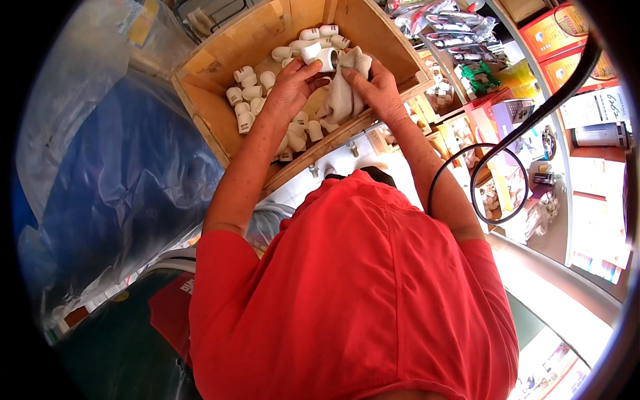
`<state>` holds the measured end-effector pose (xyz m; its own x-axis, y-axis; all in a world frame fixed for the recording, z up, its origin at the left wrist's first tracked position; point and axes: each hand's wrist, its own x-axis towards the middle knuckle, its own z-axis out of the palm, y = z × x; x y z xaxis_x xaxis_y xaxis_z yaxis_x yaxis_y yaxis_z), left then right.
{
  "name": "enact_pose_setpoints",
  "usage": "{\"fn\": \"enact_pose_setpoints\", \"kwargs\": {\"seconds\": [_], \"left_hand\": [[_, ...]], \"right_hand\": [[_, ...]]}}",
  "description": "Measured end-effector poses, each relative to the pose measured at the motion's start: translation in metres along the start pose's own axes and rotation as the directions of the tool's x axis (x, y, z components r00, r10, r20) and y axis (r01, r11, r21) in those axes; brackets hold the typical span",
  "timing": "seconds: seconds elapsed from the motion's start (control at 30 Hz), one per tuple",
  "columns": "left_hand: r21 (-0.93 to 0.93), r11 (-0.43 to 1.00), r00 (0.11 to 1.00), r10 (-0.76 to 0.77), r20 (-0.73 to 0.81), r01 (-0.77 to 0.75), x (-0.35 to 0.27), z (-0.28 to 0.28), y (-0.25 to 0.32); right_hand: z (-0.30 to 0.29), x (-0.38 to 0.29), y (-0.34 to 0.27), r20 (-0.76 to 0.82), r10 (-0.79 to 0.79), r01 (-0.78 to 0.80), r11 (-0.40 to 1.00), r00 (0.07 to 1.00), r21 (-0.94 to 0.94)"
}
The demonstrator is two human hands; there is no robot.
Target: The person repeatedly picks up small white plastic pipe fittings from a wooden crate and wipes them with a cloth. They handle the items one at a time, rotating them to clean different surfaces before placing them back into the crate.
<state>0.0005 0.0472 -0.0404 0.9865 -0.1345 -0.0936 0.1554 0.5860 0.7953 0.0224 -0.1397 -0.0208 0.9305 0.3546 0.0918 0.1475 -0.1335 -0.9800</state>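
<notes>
My left hand (pixel 291 86) grips a white plastic elbow pipe fitting (pixel 327 59) between thumb and fingers, its round mouth facing right. A pale cloth (pixel 345 92) is bunched in my right hand (pixel 379 87), close against the fitting's mouth, and its lower end hangs down into a wooden box (pixel 245 47). Both hands are over this open box. Several more white elbow fittings (pixel 245 121) lie loose on its bottom, in groups at the left, the back and the near side. Some of those are hidden behind my left forearm and hand.
Blue sheeting under clear plastic (pixel 130 150) fills the left side. Shelves at right hold bagged goods (pixel 450 30), green fittings (pixel 480 77) and orange boxes (pixel 555 32). A looped black cable (pixel 542 102) hangs before my right arm. A dark green surface (pixel 120 340) is at lower left.
</notes>
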Motion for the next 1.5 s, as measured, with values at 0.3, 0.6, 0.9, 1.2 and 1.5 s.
{"fn": "enact_pose_setpoints", "kwargs": {"seconds": [0.3, 0.6, 0.9, 1.2, 1.5], "left_hand": [[0.389, 0.918, 0.975, 0.153, -0.163, -0.079, 0.003, 0.008, -0.005], [0.627, 0.678, 0.896, 0.437, 0.076, -0.384, 0.0, 0.021, -0.014], [0.829, 0.094, 0.733, 0.528, 0.428, -0.551, -0.012, 0.035, 0.002], [0.852, 0.31, 0.795, 0.578, 0.184, -0.422, -0.008, 0.033, -0.006], [0.269, 0.957, 0.994, -0.104, -0.041, 0.111, -0.005, 0.026, -0.002]], "right_hand": [[0.009, -0.003, -0.004, -0.217, -0.156, 0.198, 0.962, 0.964, 0.187], [0.006, 0.003, 0.002, -0.183, -0.148, 0.136, 0.988, 0.972, -0.072], [0.003, 0.012, 0.003, -0.062, 0.1, -0.081, 0.962, 0.993, 0.261], [0.0, 0.013, -0.004, -0.003, 0.14, -0.131, 0.937, 0.99, 0.325], [0.009, 0.012, 0.003, -0.312, -0.123, 0.153, 0.986, 0.942, 0.072]]}}
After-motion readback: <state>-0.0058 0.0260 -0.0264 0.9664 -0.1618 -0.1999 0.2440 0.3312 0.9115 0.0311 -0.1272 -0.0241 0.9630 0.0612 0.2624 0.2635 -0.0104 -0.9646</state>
